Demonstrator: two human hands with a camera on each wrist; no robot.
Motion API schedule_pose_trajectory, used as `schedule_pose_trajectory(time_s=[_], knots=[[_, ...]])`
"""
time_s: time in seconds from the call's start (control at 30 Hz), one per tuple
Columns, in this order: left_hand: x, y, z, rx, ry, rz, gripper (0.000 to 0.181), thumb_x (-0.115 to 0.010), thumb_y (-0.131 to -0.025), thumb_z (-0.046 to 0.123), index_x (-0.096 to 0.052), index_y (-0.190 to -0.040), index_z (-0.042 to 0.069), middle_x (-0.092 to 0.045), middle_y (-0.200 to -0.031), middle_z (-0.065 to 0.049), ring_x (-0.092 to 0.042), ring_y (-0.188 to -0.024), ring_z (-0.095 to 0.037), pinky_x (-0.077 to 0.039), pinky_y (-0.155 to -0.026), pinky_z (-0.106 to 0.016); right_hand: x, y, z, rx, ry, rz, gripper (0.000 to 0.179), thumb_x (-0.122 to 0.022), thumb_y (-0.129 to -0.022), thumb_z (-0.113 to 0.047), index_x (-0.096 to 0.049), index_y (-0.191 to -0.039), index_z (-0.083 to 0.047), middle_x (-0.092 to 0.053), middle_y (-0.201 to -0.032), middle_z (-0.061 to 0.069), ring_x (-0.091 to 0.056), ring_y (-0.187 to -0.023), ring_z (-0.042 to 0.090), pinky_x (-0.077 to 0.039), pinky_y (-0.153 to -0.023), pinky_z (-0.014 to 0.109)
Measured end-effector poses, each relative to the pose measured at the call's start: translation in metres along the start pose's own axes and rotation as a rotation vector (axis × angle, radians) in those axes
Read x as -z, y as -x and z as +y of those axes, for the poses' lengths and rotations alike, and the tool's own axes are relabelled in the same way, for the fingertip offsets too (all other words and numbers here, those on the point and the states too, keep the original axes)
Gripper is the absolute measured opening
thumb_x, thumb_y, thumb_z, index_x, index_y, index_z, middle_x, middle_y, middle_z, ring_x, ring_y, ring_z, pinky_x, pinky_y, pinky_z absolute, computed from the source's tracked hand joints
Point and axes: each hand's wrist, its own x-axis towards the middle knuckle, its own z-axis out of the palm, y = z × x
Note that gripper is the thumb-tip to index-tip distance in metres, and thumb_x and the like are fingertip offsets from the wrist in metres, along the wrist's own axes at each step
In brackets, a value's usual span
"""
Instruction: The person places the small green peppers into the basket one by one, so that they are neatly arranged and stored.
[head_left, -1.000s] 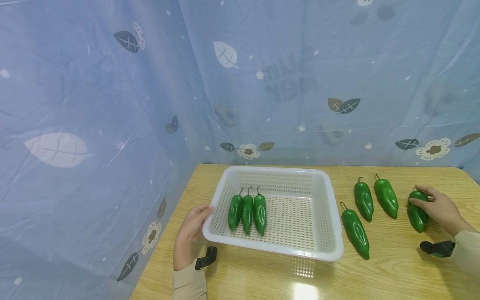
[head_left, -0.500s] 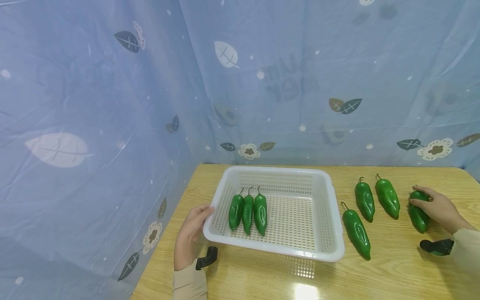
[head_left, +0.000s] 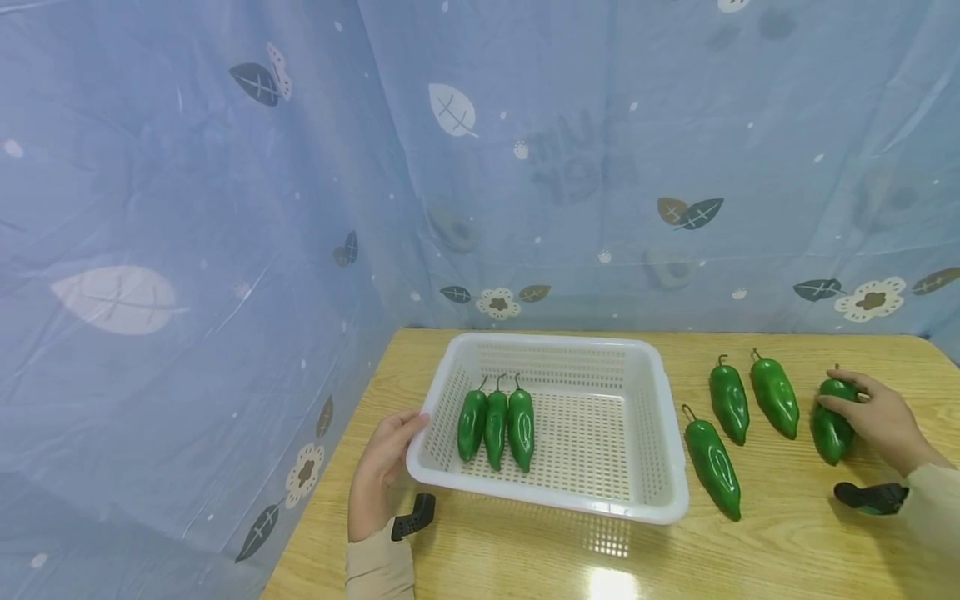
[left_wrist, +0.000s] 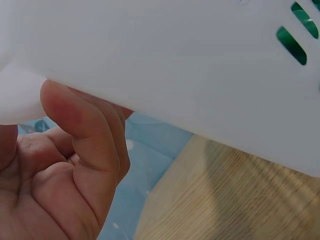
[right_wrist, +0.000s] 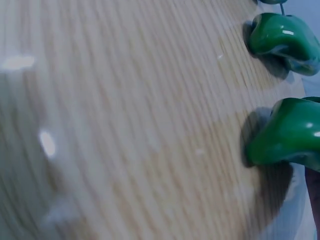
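Observation:
On the left, my left hand point(head_left: 392, 446) grips the left rim of a white plastic basket point(head_left: 547, 497). In the left wrist view its fingers point(left_wrist: 85, 125) curl up under the basket's edge. Three green peppers point(head_left: 495, 429) lie side by side in the basket's left half, stems toward the back. At the far right, my right hand point(head_left: 881, 417) holds another green pepper point(head_left: 828, 433) between thumb and fingers. That pepper point(right_wrist: 287, 132) shows large in the right wrist view, its tip low over the wood, with only a sliver of the hand in sight.
Between basket and right hand lie three more green peppers: one nearest the basket point(head_left: 712, 468), one behind it point(head_left: 728, 403), and another to its right point(head_left: 776, 397). The wooden table point(head_left: 787, 542) is bounded by a blue patterned curtain point(head_left: 600, 167) at the back and left.
The pepper in my right hand has shifted slightly left and turned, its tip swinging left and its stem now pointing up. My left hand and the basket stay in place.

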Motion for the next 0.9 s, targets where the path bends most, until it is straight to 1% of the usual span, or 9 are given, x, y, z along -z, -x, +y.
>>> schedule_pose_trajectory(time_s=[0.1,0.2,0.3,0.4,0.5,0.63,0.73,0.8,0.9], knots=[[0.0,0.0,-0.001,0.001,0.003,-0.006,0.044,-0.051,-0.098,0.02,-0.05,-0.128,-0.011,-0.059,-0.121,-0.03,-0.065,-0.103,-0.036,-0.056,-0.081,-0.042,-0.002,0.001,-0.002,0.014,-0.045,0.021,0.07,-0.043,-0.098,-0.04,-0.013,-0.151,-0.005,-0.009,-0.145,0.043,-0.022,-0.12,0.067,-0.045,-0.076,0.065],[0.0,-0.001,-0.002,-0.003,-0.001,-0.01,0.044,-0.05,-0.098,0.021,-0.05,-0.128,-0.012,-0.059,-0.12,-0.03,-0.065,-0.102,-0.035,-0.057,-0.08,-0.041,-0.003,0.002,-0.005,0.047,-0.082,0.047,0.067,-0.045,-0.098,-0.039,-0.013,-0.153,-0.016,-0.014,-0.146,0.042,-0.028,-0.119,0.064,-0.053,-0.067,0.042],[0.001,-0.002,-0.002,-0.007,-0.006,-0.009,0.043,-0.049,-0.098,0.021,-0.051,-0.127,-0.012,-0.06,-0.118,-0.03,-0.066,-0.1,-0.034,-0.057,-0.079,-0.041,-0.004,0.003,-0.012,0.089,-0.083,0.071,0.065,-0.048,-0.097,-0.038,-0.018,-0.152,-0.024,-0.022,-0.146,0.039,-0.036,-0.114,0.059,-0.049,-0.056,0.021],[0.001,-0.002,-0.003,-0.006,-0.008,-0.005,0.043,-0.049,-0.098,0.021,-0.051,-0.127,-0.011,-0.061,-0.118,-0.03,-0.067,-0.099,-0.033,-0.057,-0.079,-0.041,-0.005,0.005,-0.02,0.127,-0.089,0.083,0.063,-0.052,-0.096,-0.038,-0.023,-0.151,-0.028,-0.031,-0.144,0.029,-0.053,-0.103,0.022,-0.047,-0.056,0.016],[0.002,-0.002,-0.003,-0.003,-0.004,-0.002,0.043,-0.05,-0.098,0.021,-0.051,-0.127,-0.011,-0.061,-0.118,-0.03,-0.067,-0.099,-0.033,-0.057,-0.079,-0.041,-0.005,0.007,-0.028,0.155,-0.094,0.092,0.061,-0.055,-0.094,-0.039,-0.028,-0.149,-0.032,-0.036,-0.135,0.022,-0.039,-0.091,-0.011,-0.047,-0.057,0.015],[0.002,-0.002,-0.003,0.001,0.001,-0.002,0.044,-0.05,-0.098,0.021,-0.051,-0.127,-0.012,-0.061,-0.118,-0.03,-0.067,-0.099,-0.034,-0.057,-0.079,-0.041,-0.005,0.009,-0.039,0.176,-0.087,0.088,0.059,-0.055,-0.094,-0.04,-0.03,-0.148,-0.035,-0.036,-0.142,0.007,-0.049,-0.106,0.016,-0.049,-0.064,0.02],[0.002,-0.002,-0.004,0.007,0.003,0.001,0.044,-0.05,-0.098,0.021,-0.051,-0.127,-0.011,-0.06,-0.119,-0.03,-0.066,-0.1,-0.034,-0.057,-0.079,-0.041,-0.004,0.011,-0.046,0.189,-0.093,0.066,0.059,-0.054,-0.095,-0.04,-0.028,-0.148,-0.036,-0.026,-0.152,-0.006,-0.034,-0.124,0.049,-0.05,-0.077,0.037],[0.002,-0.002,-0.004,0.01,0.006,0.004,0.044,-0.051,-0.098,0.021,-0.051,-0.127,-0.011,-0.06,-0.119,-0.029,-0.066,-0.1,-0.034,-0.057,-0.08,-0.041,-0.003,0.012,-0.05,0.198,-0.118,0.04,0.059,-0.052,-0.096,-0.04,-0.026,-0.148,-0.037,-0.017,-0.156,-0.011,-0.026,-0.132,0.05,-0.044,-0.085,0.054],[0.001,-0.002,-0.003,0.011,0.009,0.006,0.044,-0.051,-0.098,0.022,-0.051,-0.128,-0.01,-0.06,-0.12,-0.029,-0.066,-0.101,-0.034,-0.057,-0.08,-0.041,-0.003,0.014,-0.056,0.211,-0.141,0.018,0.059,-0.052,-0.096,-0.039,-0.025,-0.148,-0.037,-0.016,-0.155,-0.016,-0.02,-0.139,0.043,-0.04,-0.09,0.056]])
